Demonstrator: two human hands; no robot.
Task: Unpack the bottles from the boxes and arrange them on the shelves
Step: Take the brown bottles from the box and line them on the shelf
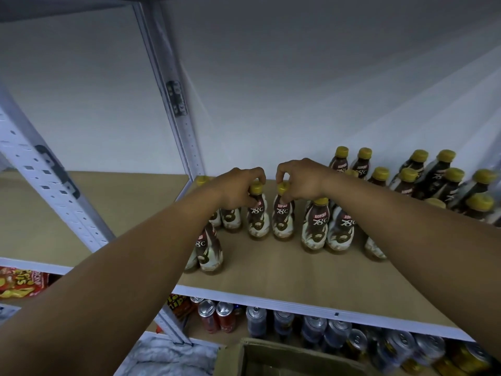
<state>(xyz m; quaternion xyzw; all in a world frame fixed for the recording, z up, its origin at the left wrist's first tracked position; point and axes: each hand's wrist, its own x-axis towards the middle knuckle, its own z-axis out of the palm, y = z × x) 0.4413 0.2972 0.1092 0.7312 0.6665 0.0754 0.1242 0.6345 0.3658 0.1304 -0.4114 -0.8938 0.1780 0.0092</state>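
Two brown-and-white coffee bottles with yellow caps stand side by side on the wooden shelf [284,278]. My left hand [235,189] grips the top of the left bottle [257,221], fingers curled over its cap. My right hand [301,180] pinches the cap of the right bottle [282,221]. Both bottles are upright with their bases on the shelf board. Several more of the same bottles stand around them: a pair [208,251] under my left forearm, a pair [325,229] to the right, and a cluster [433,183] at the back right.
A white metal upright [176,104] stands at the shelf's back left corner, another [46,180] in front on the left. Below the shelf sit several drink cans [311,329] and snack packets [21,283]. An open cardboard box [271,359] is at the bottom edge.
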